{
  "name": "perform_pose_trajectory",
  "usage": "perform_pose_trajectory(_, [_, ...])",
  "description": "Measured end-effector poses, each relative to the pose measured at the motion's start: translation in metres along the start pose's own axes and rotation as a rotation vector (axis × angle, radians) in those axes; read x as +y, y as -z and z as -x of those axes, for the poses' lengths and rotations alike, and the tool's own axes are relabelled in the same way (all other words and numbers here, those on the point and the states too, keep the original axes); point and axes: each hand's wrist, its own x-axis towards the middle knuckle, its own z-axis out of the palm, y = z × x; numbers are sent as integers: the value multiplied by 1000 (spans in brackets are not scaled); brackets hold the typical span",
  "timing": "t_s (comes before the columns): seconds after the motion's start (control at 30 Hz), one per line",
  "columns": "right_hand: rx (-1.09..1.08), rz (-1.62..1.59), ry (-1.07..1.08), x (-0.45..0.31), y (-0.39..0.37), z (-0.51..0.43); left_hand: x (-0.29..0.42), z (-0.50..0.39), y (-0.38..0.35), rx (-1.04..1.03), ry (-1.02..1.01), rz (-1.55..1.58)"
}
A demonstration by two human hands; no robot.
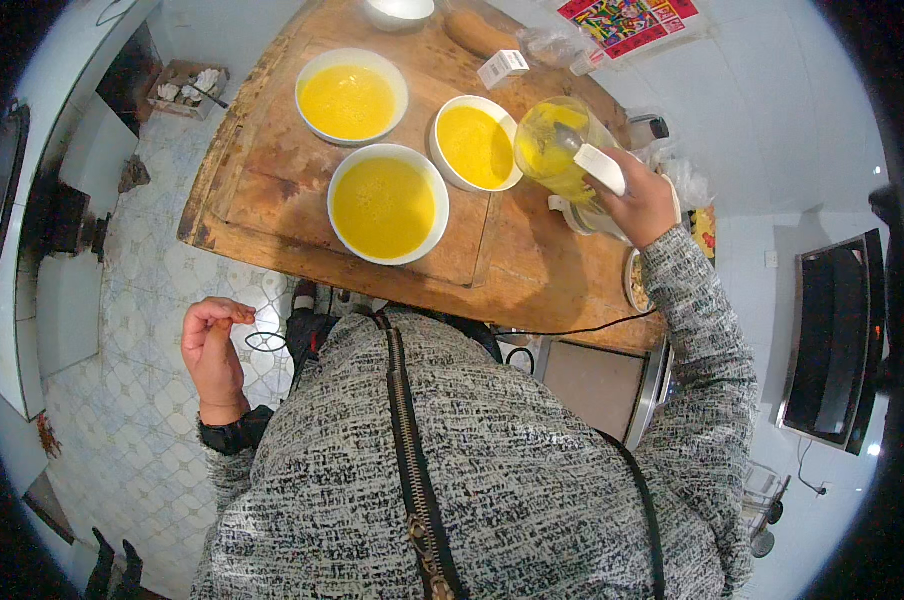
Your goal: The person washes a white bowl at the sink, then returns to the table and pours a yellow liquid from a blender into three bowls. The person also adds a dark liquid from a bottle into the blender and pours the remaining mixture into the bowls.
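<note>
My right hand (638, 196) is closed around the white handle of a clear blender jug (553, 142), whose inside is coated with yellow residue. The jug is beside a white bowl of yellow liquid (476, 147). Two more white bowls of yellow liquid stand on the wooden table, one at the back left (349, 96) and one near the front edge (384, 206). My left hand (216, 345) hangs over the floor, left of my body, its fingers bent with no object seen in them. Behind my right hand, another clear container with a white handle (587, 219) is partly hidden.
An empty white bowl (398, 11), a long tan squash-like item (478, 34), a small white box (503, 69) and plastic bags (553, 46) are at the table's back. A bowl of food pieces (635, 281) sits at the right edge. A black cord (579, 330) crosses the front right.
</note>
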Motion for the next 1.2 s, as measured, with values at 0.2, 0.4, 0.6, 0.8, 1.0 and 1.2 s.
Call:
perform_pose_trajectory(0.2, [-26, 32, 8, 0, -4, -1, -3, 3, 2, 0, -12, 1])
perform_pose_trajectory(0.4, [-10, 24, 7, -5, -5, 2, -1, 8, 7, 9, -19, -1])
perform_pose_trajectory(0.6, [-39, -11, -136, -9, -6, -2, 0, 10, 10, 22, -31, -9])
perform_pose_trajectory(0.8, [-13, -44, -105, -10, -7, 0, 0, 11, 13, 34, -25, 1])
perform_pose_trajectory(1.0, [-20, -41, -148, -8, -11, -2, 1, 9, 15, 34, 1, -5])
perform_pose_trajectory(1.2, [-38, -58, -150, -7, -10, -5, 4, 5, 16, 46, -27, -25])
